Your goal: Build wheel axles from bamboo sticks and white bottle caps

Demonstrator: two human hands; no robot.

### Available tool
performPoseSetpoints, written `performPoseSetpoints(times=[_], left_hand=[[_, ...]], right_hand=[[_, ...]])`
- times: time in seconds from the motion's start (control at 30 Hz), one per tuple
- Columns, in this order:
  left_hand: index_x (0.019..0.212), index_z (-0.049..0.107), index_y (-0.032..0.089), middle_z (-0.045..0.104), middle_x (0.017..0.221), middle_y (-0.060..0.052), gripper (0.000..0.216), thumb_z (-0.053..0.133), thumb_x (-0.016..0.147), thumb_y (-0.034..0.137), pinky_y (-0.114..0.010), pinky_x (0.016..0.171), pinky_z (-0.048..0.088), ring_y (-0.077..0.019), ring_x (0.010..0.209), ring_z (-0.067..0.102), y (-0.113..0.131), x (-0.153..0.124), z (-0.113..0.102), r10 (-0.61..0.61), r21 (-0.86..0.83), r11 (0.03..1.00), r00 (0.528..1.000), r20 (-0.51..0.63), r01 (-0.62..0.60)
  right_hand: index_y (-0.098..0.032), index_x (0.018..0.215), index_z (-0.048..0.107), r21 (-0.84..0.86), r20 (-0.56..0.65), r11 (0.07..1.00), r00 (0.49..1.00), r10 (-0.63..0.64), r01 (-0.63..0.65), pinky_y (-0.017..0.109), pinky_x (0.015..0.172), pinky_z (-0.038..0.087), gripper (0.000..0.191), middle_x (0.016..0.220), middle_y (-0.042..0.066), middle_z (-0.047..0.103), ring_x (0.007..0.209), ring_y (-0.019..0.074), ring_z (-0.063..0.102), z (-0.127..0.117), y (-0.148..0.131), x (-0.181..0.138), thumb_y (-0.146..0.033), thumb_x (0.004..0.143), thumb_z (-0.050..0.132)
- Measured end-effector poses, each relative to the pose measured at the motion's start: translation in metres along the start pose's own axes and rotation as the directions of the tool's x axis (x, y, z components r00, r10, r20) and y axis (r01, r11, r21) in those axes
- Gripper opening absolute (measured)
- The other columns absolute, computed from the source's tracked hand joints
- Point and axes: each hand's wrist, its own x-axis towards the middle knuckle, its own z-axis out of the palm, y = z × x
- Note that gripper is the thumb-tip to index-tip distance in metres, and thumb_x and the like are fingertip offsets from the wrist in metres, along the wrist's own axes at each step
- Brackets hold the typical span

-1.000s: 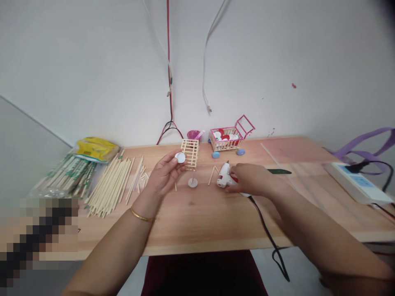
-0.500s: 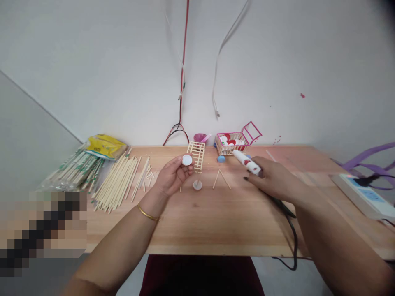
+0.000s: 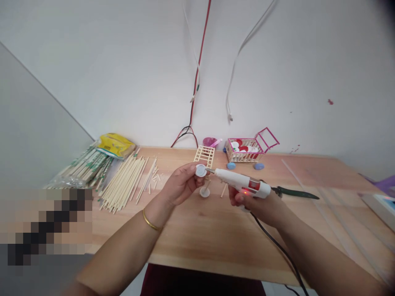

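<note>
Between the fingertips of my left hand [image 3: 182, 183] is a white bottle cap [image 3: 200, 170], its hollow side facing me. My right hand [image 3: 257, 205] is wrapped round a white hot glue gun [image 3: 242, 181] with a small red light lit. The gun's metal nozzle is at the cap's right edge; whether they touch I cannot tell. Just behind the cap stands a small frame of pale sticks [image 3: 205, 153], partly hidden by it. Below lies a second white cap [image 3: 204, 192] with a short stick on it.
A pink-edged stick cart [image 3: 243, 151] on blue cap wheels, filled with red and white caps, stands at the back. Loose sticks [image 3: 126, 183], bagged sticks and a yellow packet [image 3: 115, 144] lie left. Green-handled pliers [image 3: 296, 192] and a power strip [image 3: 379, 209] are at right.
My right hand has turned the glue gun and brought its nozzle left to the cap. The left hand still holds the cap. The camera view has shifted slightly.
</note>
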Motion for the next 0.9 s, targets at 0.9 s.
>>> performPoseSetpoints(times=[0.9], left_hand=[[0.1, 0.069, 0.009, 0.059, 0.076, -0.004, 0.03, 0.068, 0.079, 0.03, -0.023, 0.061, 0.043, -0.0089, 0.062, 0.053, 0.002, -0.003, 0.0, 0.022, 0.07, 0.997, 0.999, 0.027, -0.024]], right_hand=[[-0.017, 0.071, 0.053, 0.058, -0.052, 0.989, 0.989, 0.139, -0.136, 0.025, 0.053, 0.045, 0.03, 0.06, -0.002, 0.055, 0.055, 0.0119, 0.053, 0.014, -0.013, 0.003, -0.041, 0.066, 0.07]])
